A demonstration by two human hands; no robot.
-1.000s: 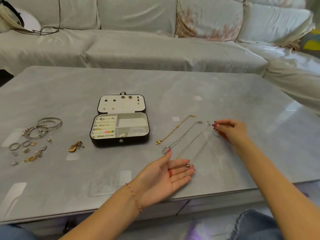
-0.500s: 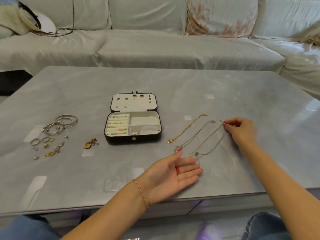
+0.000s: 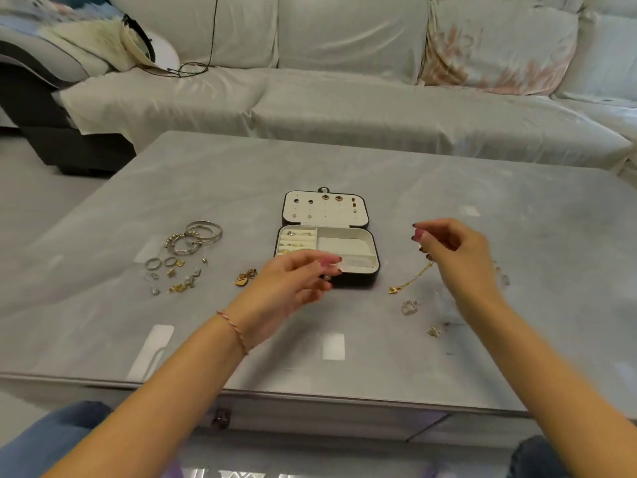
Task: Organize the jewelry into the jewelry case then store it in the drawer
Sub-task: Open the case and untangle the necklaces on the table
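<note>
The right hand (image 3: pixel 455 257) fingers look pinched, on what I cannot tell; the left hand (image 3: pixel 293 281) is loosely curled, empty. Coil each chain into the jewelry case (image 3: pixel 327 251), at 12 o'clock.

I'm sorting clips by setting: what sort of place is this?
Most likely a home living room: a covered sofa with cushions runs behind a low table where a jewelry case lies open.
</note>
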